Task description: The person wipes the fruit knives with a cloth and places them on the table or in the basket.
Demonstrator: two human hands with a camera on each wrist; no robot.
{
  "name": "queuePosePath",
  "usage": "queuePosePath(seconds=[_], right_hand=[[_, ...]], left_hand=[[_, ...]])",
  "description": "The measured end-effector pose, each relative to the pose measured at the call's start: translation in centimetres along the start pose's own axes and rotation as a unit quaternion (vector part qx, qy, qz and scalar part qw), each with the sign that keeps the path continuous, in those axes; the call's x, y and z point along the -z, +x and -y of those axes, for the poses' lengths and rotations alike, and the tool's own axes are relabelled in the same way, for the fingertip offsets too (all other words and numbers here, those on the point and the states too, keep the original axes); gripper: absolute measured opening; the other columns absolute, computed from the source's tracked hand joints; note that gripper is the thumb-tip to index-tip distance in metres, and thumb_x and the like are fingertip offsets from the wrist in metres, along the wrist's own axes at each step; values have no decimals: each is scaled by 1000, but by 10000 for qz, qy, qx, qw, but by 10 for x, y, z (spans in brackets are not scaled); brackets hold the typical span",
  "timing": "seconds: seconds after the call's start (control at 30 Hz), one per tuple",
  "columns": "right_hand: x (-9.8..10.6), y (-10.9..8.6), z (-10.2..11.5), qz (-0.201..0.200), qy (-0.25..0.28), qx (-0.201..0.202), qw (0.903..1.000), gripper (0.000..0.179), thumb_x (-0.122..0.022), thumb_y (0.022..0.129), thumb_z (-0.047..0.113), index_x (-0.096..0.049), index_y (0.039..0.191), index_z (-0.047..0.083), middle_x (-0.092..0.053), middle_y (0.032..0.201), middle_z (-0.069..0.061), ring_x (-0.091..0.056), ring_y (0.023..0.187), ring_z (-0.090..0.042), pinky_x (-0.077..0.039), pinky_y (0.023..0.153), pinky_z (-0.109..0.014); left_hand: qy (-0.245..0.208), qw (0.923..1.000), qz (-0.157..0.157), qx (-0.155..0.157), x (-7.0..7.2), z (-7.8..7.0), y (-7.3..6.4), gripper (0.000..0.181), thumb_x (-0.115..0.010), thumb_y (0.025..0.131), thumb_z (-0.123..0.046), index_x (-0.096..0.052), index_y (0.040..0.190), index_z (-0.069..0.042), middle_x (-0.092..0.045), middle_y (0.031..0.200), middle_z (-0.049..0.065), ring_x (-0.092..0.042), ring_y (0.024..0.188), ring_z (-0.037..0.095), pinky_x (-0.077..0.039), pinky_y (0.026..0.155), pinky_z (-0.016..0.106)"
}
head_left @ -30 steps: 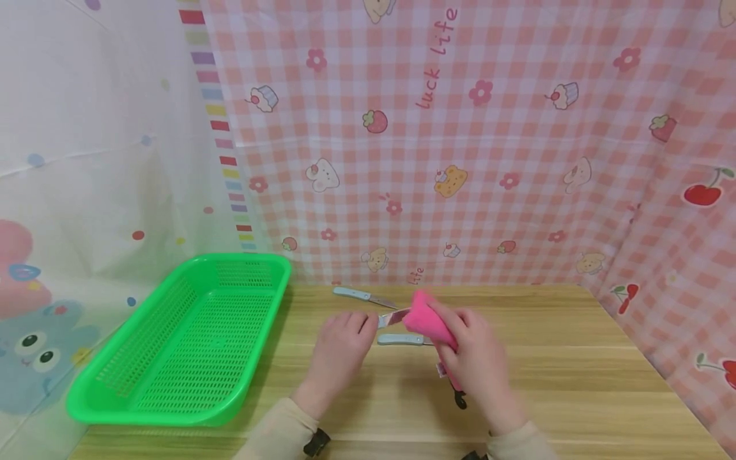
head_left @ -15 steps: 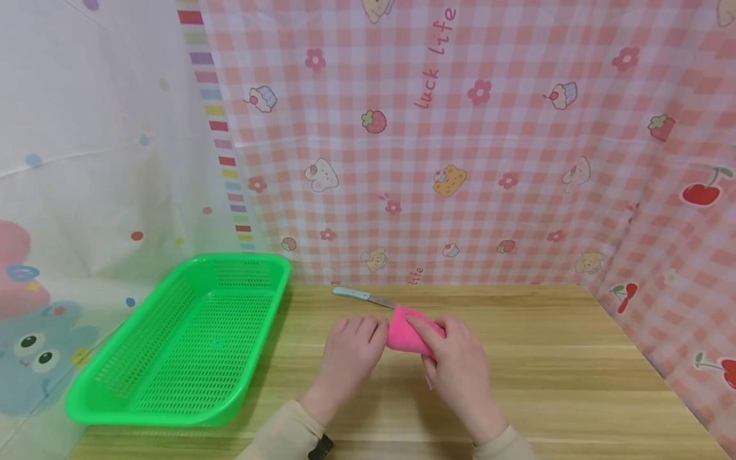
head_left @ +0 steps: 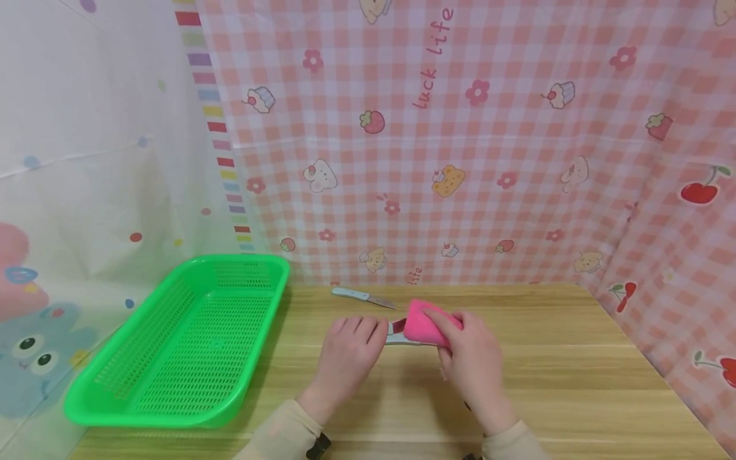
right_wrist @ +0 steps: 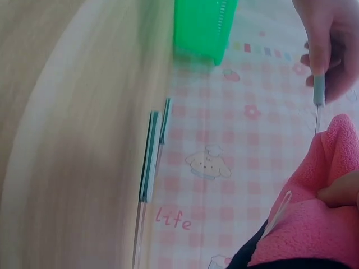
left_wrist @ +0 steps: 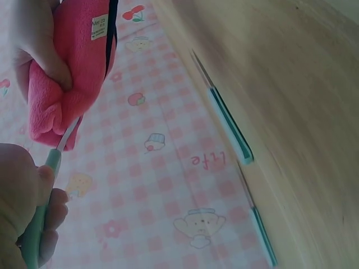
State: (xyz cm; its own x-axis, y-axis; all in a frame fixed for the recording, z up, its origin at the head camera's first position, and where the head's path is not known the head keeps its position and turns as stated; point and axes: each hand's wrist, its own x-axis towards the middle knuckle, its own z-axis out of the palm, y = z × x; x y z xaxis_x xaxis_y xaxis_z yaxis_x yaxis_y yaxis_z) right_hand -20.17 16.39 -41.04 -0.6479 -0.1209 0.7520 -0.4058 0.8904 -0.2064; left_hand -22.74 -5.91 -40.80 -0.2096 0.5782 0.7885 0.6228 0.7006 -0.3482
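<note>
My left hand (head_left: 351,348) grips a knife (left_wrist: 51,162) by its pale blue-green handle, raised over the table. A pink fleecy cloth (head_left: 422,324) with a dark edge and a white label is folded over the blade. My right hand (head_left: 474,361) pinches this cloth from the right, thumb on top. A short stretch of blade shows between handle and cloth; the tip is hidden inside. Below the hands lies a second knife (left_wrist: 231,126), partly covered in the head view. Farther back rests a third knife (head_left: 352,294), its blade pointing right.
A green perforated plastic basket (head_left: 201,358) stands on the left of the wood-grain table (head_left: 575,383). Behind the table hangs a pink checked curtain (head_left: 345,147), with a white printed sheet (head_left: 115,191) along the left side.
My right hand slid the cloth left along the blade up to my left hand, then back right, baring some blade. The left hand moved slightly right and keeps its grip.
</note>
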Motion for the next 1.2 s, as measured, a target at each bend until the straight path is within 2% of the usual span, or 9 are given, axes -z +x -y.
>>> queuePosePath(seconds=[0.17, 0.27, 0.5, 0.67, 0.83, 1.03, 1.2], right_hand=[[3, 0, -6, 75, -45, -117, 9999, 62, -83, 68, -2, -70, 122, 25, -62, 97, -17, -60, 82, -35, -51, 64, -48], [4, 1, -8, 111, -92, -140, 9998, 63, -83, 68, -1, -69, 123, 26, -62, 98, -17, -60, 83, -36, -51, 65, -48], [3, 0, -14, 216, -171, -248, 9993, 61, -84, 69, 2, -69, 124, 25, -62, 99, -19, -60, 85, -36, -51, 67, -50], [5, 0, -21, 235, -188, -383, 9988, 60, -82, 70, 0, -68, 124, 23, -62, 98, -19, -60, 85, -38, -51, 65, -51], [12, 4, -25, 78, -125, -466, 9988, 63, -81, 71, 0, -66, 126, 25, -60, 96, -17, -58, 83, -36, -50, 61, -50], [23, 8, -23, -276, -41, -221, 9994, 63, -80, 70, -2, -67, 126, 24, -59, 97, -18, -58, 82, -36, -49, 63, -51], [30, 10, -19, -398, 36, -70, 9992, 62, -79, 70, -2, -67, 126, 23, -59, 98, -19, -58, 83, -37, -49, 64, -50]], left_hand=[[16, 10000, 77, 27, 0, 1, 0, 35, -33, 106, -5, -68, 100, -4, -64, 88, 6, -61, 75, 21, -41, 58, 30], [59, 10000, 75, 1, 0, 3, -1, 38, -30, 108, -7, -68, 100, -4, -65, 89, 5, -61, 75, 21, -41, 57, 29], [31, 10000, 65, -34, 2, 6, -2, 18, -50, 98, -6, -68, 103, -4, -66, 91, 5, -61, 74, 22, -44, 59, 31], [47, 9999, -98, 30, 2, 8, -3, 15, -61, 91, -6, -68, 104, -4, -67, 91, 5, -62, 75, 23, -46, 62, 33], [45, 9999, -128, 101, 1, 11, -4, 16, -62, 89, -6, -67, 104, -5, -66, 91, 5, -62, 75, 22, -45, 61, 33], [25, 9998, -153, 136, -1, 12, -5, 16, -65, 87, -6, -67, 103, -6, -66, 89, 4, -62, 74, 22, -44, 61, 33], [-24, 9997, -121, 189, -1, 11, -3, 18, -69, 86, -4, -68, 104, -6, -66, 90, 5, -63, 75, 23, -44, 60, 33]])
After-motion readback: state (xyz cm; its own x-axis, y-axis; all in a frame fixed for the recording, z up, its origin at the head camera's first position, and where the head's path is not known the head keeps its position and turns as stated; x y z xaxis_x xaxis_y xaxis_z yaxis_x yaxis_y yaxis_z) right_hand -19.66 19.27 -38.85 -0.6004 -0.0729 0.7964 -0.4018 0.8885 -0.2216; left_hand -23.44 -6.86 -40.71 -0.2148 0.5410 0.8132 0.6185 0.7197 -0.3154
